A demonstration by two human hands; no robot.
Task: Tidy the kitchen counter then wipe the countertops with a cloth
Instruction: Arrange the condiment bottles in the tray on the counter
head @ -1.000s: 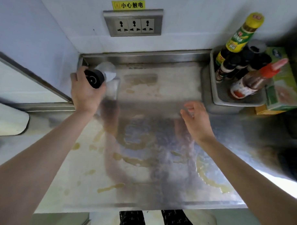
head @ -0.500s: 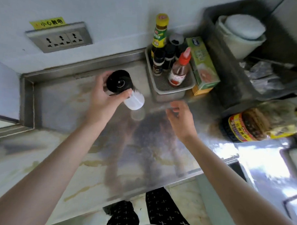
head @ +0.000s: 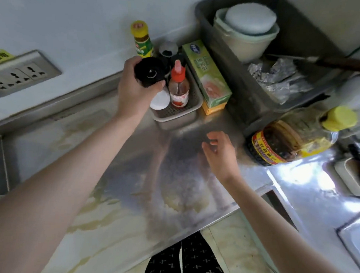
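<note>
Stainless steel countertop (head: pixel 132 196) streaked with yellowish stains runs across the view. The left hand (head: pixel 136 90) grips a black-capped jar (head: pixel 149 75) by its top, thumb and fingers wrapped round the cap. The jar's translucent white body hangs over the near left corner of a grey mesh tray (head: pixel 175 115); whether its base touches the mesh cannot be told.

Three things stand upright in the tray:
- a yellow-capped bottle (head: pixel 141 41) with a green label, at the back
- a grey-capped dark bottle (head: pixel 168 49), beside it
- a red-capped sauce bottle (head: pixel 178 85), just beside the jar

A green box (head: pixel 205 76) stands against the tray's right side. Further right, a dark grey bin (head: pixel 247 102) holds a pale bucket (head: pixel 245 44) with a white lid and crinkled foil bags (head: pixel 279 78). A large oil bottle (head: pixel 293 140) with a yellow cap sits in front of the bin.

The right hand (head: pixel 219 152) hovers over bare steel near the oil bottle, fingers loosely curled, holding nothing. A wall socket (head: pixel 24 73) is at the left.
</note>
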